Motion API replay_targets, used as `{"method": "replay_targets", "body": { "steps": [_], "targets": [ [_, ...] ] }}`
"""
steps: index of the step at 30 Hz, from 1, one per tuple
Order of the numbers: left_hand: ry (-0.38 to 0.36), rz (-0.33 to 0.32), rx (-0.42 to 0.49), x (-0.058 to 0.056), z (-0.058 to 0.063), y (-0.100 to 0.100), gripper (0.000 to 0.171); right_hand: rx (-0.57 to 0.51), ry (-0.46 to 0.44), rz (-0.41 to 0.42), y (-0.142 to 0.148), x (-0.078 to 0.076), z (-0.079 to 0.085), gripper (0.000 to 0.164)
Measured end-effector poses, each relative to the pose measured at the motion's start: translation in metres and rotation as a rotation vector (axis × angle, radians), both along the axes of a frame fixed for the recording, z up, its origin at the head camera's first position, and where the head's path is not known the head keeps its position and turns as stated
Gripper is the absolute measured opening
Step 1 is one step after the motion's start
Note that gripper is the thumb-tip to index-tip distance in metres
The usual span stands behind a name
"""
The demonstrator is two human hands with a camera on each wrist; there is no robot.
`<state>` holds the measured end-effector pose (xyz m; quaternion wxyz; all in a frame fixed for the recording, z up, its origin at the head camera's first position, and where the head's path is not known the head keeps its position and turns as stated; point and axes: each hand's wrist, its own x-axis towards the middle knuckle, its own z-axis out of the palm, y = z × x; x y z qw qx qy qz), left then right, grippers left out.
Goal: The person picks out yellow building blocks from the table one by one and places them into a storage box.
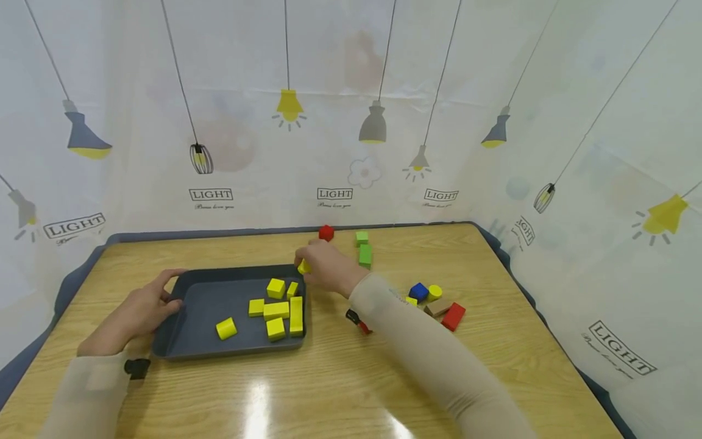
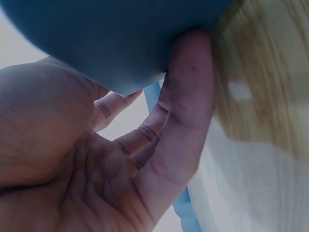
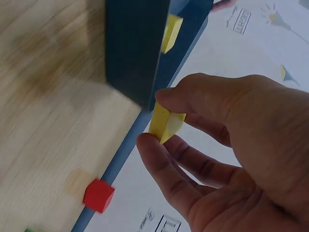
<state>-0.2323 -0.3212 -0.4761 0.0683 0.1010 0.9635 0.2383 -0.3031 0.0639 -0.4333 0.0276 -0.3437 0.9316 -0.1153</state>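
Note:
My left hand (image 1: 137,311) holds the left side of a dark grey tray (image 1: 214,292), its thumb over the rim. In the left wrist view, fingers (image 2: 188,92) press against the tray's outer wall. My right hand (image 1: 329,265) is at the tray's back right corner, pinching a small yellow block (image 3: 164,123) between thumb and fingertips. That block has a flat edge; its full shape is partly hidden by the fingers. Inside the tray lie several yellow blocks (image 1: 276,311), most grouped at the right, with a yellow cylinder (image 1: 226,328) apart from them.
Behind the right hand sits a red block (image 1: 326,232); two green blocks (image 1: 364,256) lie beside it. Right of the forearm are a blue block (image 1: 419,292), a yellow cylinder (image 1: 435,292), a brown block (image 1: 437,308), a red block (image 1: 453,316) and a partly covered yellow block (image 1: 411,301).

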Motion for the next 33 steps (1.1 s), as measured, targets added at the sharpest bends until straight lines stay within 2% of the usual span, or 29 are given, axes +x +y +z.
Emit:
{"method": "replay_targets", "body": {
  "steps": [9,15,21,25,29,33],
  "targets": [
    [-0.014,0.013,-0.002,0.000,-0.001,-0.001,0.071,0.008,-0.008,0.113,-0.046,0.014,0.006,0.030],
    [-0.029,0.021,-0.006,-0.002,-0.002,-0.001,0.071,0.040,-0.005,0.151,-0.071,0.015,0.004,0.032],
    [-0.023,0.012,-0.002,-0.002,-0.001,0.000,0.071,0.057,-0.021,0.147,-0.085,0.014,0.002,0.034],
    [-0.020,0.010,-0.001,-0.001,0.000,0.000,0.070,0.070,-0.040,0.121,-0.090,0.016,0.002,0.041],
    [-0.023,0.009,0.001,-0.001,0.000,0.001,0.070,0.100,-0.027,0.098,-0.089,0.018,0.000,0.050],
    [-0.021,0.013,-0.005,-0.001,0.000,0.000,0.071,0.095,-0.012,0.093,-0.085,0.018,-0.001,0.051]
  ]
}}
